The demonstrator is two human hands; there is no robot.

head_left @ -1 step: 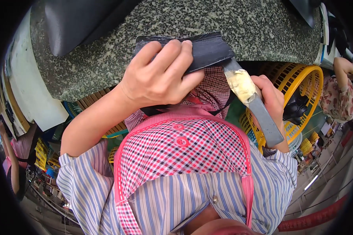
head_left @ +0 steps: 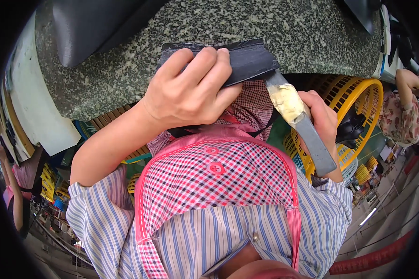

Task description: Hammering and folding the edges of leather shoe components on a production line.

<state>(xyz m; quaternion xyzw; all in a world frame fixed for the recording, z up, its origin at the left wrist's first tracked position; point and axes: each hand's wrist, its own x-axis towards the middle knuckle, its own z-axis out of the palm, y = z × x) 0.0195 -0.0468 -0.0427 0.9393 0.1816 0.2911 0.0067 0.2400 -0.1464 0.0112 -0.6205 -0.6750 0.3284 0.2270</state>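
Head view, left fingers (head_left: 203, 69) pinching scuffed black strip (head_left: 250, 61), right fingers (head_left: 318, 108) clasping wrapped grey tool (head_left: 289, 106)

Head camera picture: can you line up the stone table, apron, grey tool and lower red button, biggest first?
1. Stone table, cut off at the top
2. Apron
3. Grey tool
4. Lower red button

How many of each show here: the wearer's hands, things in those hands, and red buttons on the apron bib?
Wearer's hands: 2 (left hand, right hand)
Things held: 2 (dark strip, grey tool)
Red buttons: 2
Total: 6
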